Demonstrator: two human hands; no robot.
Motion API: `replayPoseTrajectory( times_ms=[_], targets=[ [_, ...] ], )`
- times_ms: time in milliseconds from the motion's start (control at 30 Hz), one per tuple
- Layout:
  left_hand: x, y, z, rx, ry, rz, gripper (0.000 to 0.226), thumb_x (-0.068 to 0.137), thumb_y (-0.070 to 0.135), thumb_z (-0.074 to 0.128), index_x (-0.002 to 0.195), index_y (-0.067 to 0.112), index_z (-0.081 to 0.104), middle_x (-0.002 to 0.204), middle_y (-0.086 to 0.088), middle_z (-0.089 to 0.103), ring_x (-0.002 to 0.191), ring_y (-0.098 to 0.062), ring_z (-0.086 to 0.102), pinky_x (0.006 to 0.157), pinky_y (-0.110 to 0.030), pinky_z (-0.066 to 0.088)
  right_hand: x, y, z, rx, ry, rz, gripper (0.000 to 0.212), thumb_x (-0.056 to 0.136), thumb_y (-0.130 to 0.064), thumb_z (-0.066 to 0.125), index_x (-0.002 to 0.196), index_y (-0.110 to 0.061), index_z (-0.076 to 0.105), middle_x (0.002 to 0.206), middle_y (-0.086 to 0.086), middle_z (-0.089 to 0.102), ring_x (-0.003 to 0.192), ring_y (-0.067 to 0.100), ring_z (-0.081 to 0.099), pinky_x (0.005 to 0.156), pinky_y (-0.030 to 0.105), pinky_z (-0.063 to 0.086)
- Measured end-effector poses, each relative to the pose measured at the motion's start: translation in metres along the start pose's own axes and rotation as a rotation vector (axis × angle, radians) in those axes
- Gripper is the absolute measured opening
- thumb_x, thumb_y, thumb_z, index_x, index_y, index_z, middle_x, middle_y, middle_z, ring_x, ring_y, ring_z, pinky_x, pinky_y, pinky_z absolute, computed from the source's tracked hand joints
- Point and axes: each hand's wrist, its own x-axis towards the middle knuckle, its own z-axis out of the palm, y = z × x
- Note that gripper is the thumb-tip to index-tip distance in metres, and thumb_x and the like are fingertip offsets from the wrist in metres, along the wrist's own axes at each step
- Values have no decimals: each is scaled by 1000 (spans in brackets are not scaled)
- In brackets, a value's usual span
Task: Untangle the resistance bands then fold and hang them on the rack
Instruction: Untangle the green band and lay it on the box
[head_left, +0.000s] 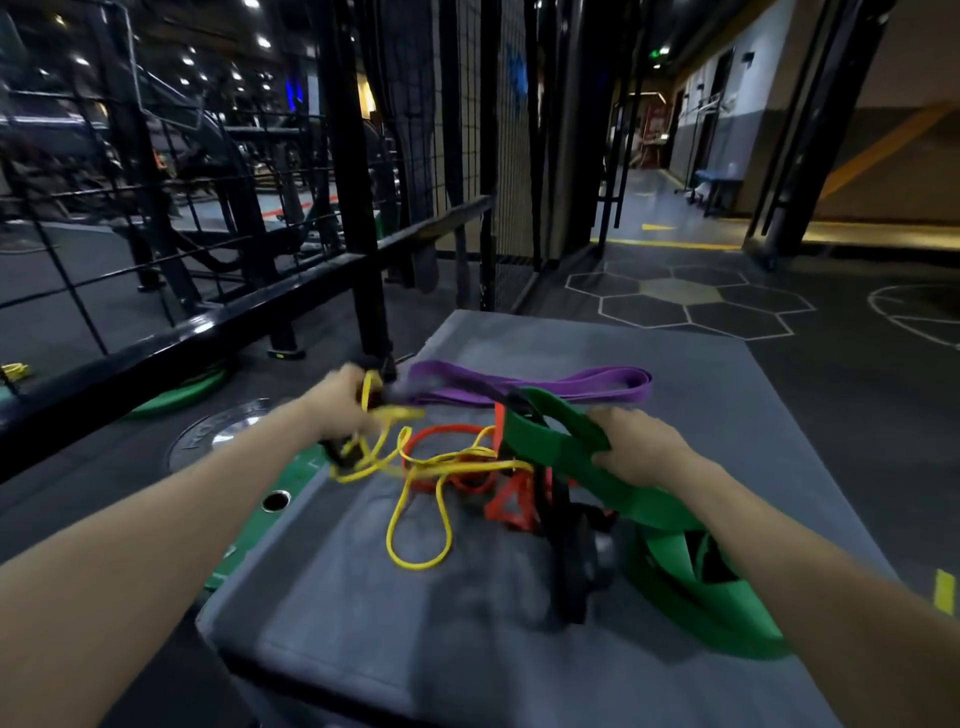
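Note:
A tangle of resistance bands lies on a grey padded box (363, 613). My left hand (340, 402) is closed around the thin yellow band (415, 540), together with a black strand, at the pile's left edge; this hand is blurred. My right hand (641, 447) grips the wide green band (675, 566), which loops down to the right. An orange-red band (511, 499) and a black band (569, 571) are knotted in the middle. Flat behind them lies a purple band (597, 384). The black rack frame (358, 182) stands behind the box, to the left.
Left of the box, weight plates (218, 431) and a green plate (182, 392) lie on the floor under a black rail (208, 322). A wire mesh wall (514, 156) rises behind. Open floor with hexagon markings (680, 299) spreads to the right.

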Motion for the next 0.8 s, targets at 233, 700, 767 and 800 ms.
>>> replayPoseTrajectory(
  times_ms=[233, 700, 767, 800],
  targets=[
    [-25, 68, 52, 5, -7, 174, 99, 61, 53, 80, 135, 5, 34, 131, -15, 31, 126, -29, 37, 106, -33, 33, -1, -4, 2, -11, 35, -39, 31, 85, -21, 55, 116, -20, 51, 125, 7, 58, 113, 32, 55, 85, 38, 45],
    [-34, 122, 33, 393, 142, 408, 57, 71, 70, 59, 76, 13, 59, 73, -1, 61, 77, -23, 62, 56, -31, 43, -15, -12, -13, -123, 91, 0, 43, 89, -18, 49, 131, -19, 41, 124, 12, 58, 110, 36, 57, 86, 44, 46],
    [-37, 131, 12, 405, 199, 420, 67, 65, 79, 53, 70, 13, 58, 66, 0, 58, 67, -21, 61, 48, -28, 36, -14, -21, -11, -179, 101, -61, 41, 91, -17, 45, 132, -21, 41, 125, 10, 58, 110, 36, 58, 86, 42, 46],
    [-38, 134, 3, 369, 230, 424, 68, 63, 81, 51, 67, 13, 56, 64, 1, 57, 64, -20, 59, 47, -27, 35, -14, -24, -10, -197, 99, -82, 40, 92, -18, 44, 131, -21, 41, 125, 9, 59, 110, 35, 58, 86, 42, 46]
  ],
)
